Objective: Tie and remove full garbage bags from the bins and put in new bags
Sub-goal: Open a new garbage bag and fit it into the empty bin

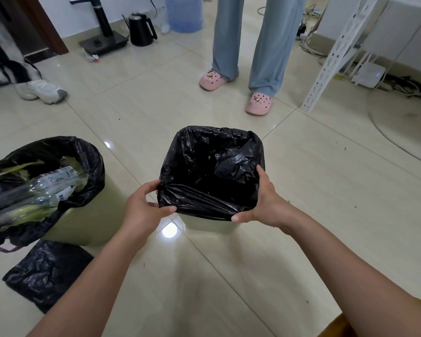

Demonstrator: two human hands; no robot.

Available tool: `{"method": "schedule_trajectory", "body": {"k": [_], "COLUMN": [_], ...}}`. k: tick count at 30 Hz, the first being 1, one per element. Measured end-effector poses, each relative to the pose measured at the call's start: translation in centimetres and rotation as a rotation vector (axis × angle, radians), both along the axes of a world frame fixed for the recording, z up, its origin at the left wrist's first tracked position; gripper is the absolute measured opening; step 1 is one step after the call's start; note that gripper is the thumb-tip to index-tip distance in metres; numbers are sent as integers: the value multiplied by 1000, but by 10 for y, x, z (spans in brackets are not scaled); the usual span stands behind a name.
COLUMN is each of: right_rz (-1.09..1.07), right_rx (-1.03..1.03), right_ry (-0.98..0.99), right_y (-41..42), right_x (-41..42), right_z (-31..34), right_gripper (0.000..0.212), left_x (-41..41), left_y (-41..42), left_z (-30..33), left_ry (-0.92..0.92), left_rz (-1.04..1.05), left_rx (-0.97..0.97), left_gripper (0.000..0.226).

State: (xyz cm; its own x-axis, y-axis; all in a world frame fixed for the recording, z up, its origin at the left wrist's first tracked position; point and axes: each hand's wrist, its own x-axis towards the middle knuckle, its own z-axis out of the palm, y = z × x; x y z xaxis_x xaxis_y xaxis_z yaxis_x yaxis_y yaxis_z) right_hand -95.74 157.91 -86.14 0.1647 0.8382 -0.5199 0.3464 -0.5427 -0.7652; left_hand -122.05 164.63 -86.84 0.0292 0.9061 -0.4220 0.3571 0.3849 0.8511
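A square pale bin (204,223) stands on the floor in the middle, lined with an empty black bag (212,171) folded over its rim. My left hand (144,209) grips the bag's near left corner, thumb under the fold. My right hand (259,203) grips the near right corner, fingers along the side. At the left stands a round pale bin (88,215) whose black bag (83,166) is full of plastic bottles and green leaves. A flat folded black bag (46,273) lies on the floor in front of that bin.
One person in blue trousers and pink clogs (257,104) stands just beyond the square bin. Another person's white shoe (40,91) is at far left. A black kettle (141,29), a water dispenser base (102,41), a white rack leg (326,69) and cables stand farther back.
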Motion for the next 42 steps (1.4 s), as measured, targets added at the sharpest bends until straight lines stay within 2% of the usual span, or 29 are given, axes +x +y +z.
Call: {"method": "schedule_trajectory", "body": {"k": [11,15,18,21,23,25,27,31,33,35,37,39,42], "right_rz": [-13,-20,-20,-23,-26,-40,-58,-54,-43,-46,-72,-109,-133], "right_rx": [-12,3,15,24,21,14,8,33,31,19,47,137,236], "right_ry": [17,17,19,23,46,121,193,211,204,192,132,-5,-32], "right_y": [2,1,2,4,5,6,6,5,4,5,8,12,18], "right_x": [-3,-2,3,6,6,5,5,10,14,18,19,20,19], "right_z": [7,9,13,14,13,10,7,2,0,1,4,8,11], "right_gripper": [143,141,140,138,139,142,146,145,143,140,134,123,107], "left_x": [3,8,5,6,12,18,21,25,26,26,25,26,34], "left_y": [-3,-7,-3,2,0,-4,-8,-9,-7,-3,2,8,12], "left_z": [-10,-5,3,8,11,10,8,1,-1,0,3,7,12], "left_ry": [-119,47,137,52,26,26,22,20,22,71,172,225,154], "left_rz": [68,160,196,220,181,135,96,78,70,47,63,97,76], "left_rx": [-85,-61,34,66,72,73,76,-25,-86,-123,-74,71,180], "left_gripper": [66,78,56,33,31,28,10,25,26,40,49,52,43]}}
